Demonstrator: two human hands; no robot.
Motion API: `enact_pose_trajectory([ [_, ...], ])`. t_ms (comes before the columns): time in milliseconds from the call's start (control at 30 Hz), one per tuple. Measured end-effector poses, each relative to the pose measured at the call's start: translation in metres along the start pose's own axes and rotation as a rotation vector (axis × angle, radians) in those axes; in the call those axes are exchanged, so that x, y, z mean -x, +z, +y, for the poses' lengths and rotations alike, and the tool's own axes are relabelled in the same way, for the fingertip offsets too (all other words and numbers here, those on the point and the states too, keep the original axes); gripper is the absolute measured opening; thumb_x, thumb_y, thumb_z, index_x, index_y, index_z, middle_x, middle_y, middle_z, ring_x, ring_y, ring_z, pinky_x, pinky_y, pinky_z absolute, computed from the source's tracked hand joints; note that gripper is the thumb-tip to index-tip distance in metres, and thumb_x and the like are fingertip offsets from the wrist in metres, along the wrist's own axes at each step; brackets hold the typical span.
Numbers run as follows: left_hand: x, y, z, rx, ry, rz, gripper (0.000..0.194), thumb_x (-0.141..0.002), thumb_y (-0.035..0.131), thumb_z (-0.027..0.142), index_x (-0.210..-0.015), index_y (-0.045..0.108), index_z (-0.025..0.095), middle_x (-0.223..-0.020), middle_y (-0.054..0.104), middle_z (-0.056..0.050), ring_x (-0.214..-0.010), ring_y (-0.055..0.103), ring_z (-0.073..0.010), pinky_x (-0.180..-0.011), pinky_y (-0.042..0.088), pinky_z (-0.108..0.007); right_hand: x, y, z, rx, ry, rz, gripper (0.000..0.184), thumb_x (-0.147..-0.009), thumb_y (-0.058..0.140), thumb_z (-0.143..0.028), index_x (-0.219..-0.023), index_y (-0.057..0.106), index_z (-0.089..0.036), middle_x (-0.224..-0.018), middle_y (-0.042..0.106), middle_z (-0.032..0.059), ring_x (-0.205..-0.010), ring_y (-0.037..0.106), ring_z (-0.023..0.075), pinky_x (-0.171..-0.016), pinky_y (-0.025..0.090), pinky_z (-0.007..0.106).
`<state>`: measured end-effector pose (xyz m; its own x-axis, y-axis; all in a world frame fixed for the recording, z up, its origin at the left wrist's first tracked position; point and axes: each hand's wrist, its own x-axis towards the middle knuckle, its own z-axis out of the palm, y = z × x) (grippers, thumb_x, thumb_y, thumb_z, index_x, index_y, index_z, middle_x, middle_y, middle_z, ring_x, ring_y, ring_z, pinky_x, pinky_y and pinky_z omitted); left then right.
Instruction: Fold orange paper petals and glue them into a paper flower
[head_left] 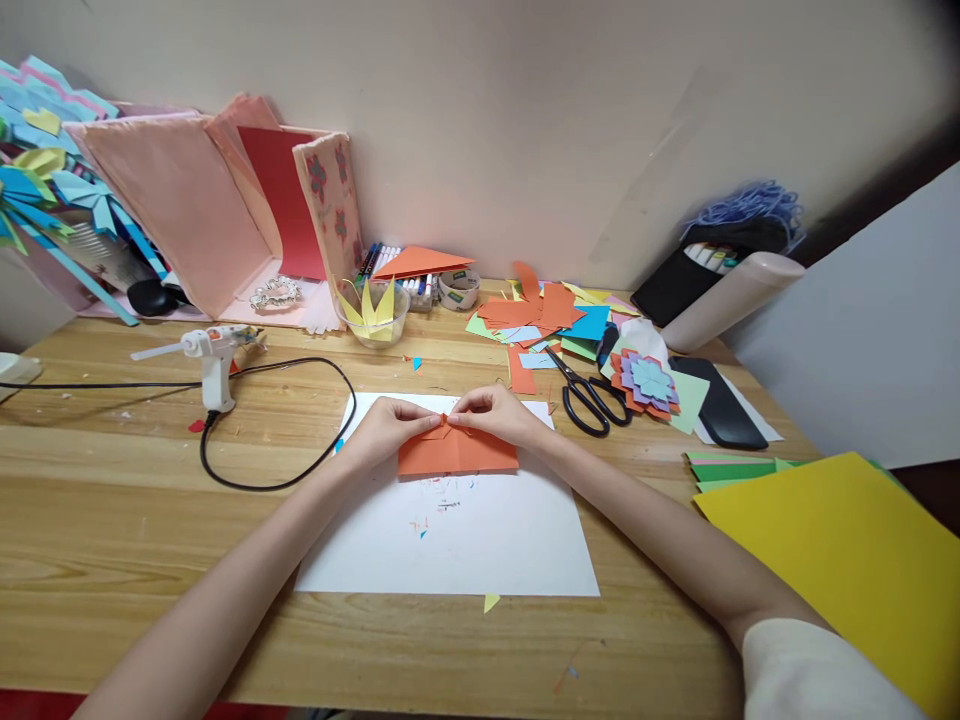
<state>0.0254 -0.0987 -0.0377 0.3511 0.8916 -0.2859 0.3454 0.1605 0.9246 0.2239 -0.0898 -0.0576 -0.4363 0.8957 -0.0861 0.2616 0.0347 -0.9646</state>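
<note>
Both hands in tight now: left grip [394, 428] and right grip [495, 412] clamped on the orange paper [459, 458], fingertips close together at the middle of its far edge! The paper sits on the white sheet [510, 550] on the tabletop [112, 530], its body lying nearward of the grips, long axis running left to right, neither hand clearly nearer. Scissors [574, 380] lie beyond the right hand, apart.

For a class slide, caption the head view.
Left hand and right hand pinch creased orange paper over a white sheet, scissors nearby.
</note>
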Motion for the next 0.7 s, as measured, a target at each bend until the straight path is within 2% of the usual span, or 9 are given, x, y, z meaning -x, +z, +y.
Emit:
enact_pose_trajectory([
  [333, -0.0021, 0.0027, -0.0065, -0.026, 0.044, -0.034, 0.033, -0.066, 0.065, 0.043, -0.078, 0.073, 0.014, -0.082, 0.072, -0.007, -0.075, 0.062, -0.0206, -0.064, 0.045, -0.026, -0.0007, -0.0005, -0.0002, -0.085, 0.03, -0.043, 0.028, -0.067, 0.068, -0.04, -0.074, 0.068, -0.013, -0.064, 0.063, 0.0033, -0.055, 0.053, 0.0105, -0.049, 0.04, 0.022],
  [533, -0.001, 0.0038, -0.0036, -0.085, 0.072, -0.033, 0.03, -0.068, 0.064, 0.041, -0.074, 0.072, 0.013, -0.075, 0.071, -0.007, -0.069, 0.059, -0.0175, -0.059, 0.041, -0.024, 0.0004, 0.0, -0.0009, -0.045, -0.005, -0.023, 0.025, -0.068, 0.067, -0.038, -0.071, 0.067, -0.013, -0.065, 0.062, 0.0029, -0.056, 0.054, 0.0106, -0.052, 0.042, 0.023],
  [700, 0.0007, 0.003, -0.0028, -0.135, 0.118, -0.077, 0.038, -0.073, 0.056, 0.046, -0.065, 0.07, 0.011, -0.064, 0.066, -0.004, -0.058, 0.053, -0.0128, -0.05, 0.034, -0.021, 0.0011, -0.0012, -0.0019, -0.026, -0.021, -0.087, 0.023, -0.071, 0.065, -0.036, -0.073, 0.067, -0.013, -0.069, 0.064, 0.0038, -0.06, 0.055, 0.0116, -0.055, 0.043, 0.024],
])
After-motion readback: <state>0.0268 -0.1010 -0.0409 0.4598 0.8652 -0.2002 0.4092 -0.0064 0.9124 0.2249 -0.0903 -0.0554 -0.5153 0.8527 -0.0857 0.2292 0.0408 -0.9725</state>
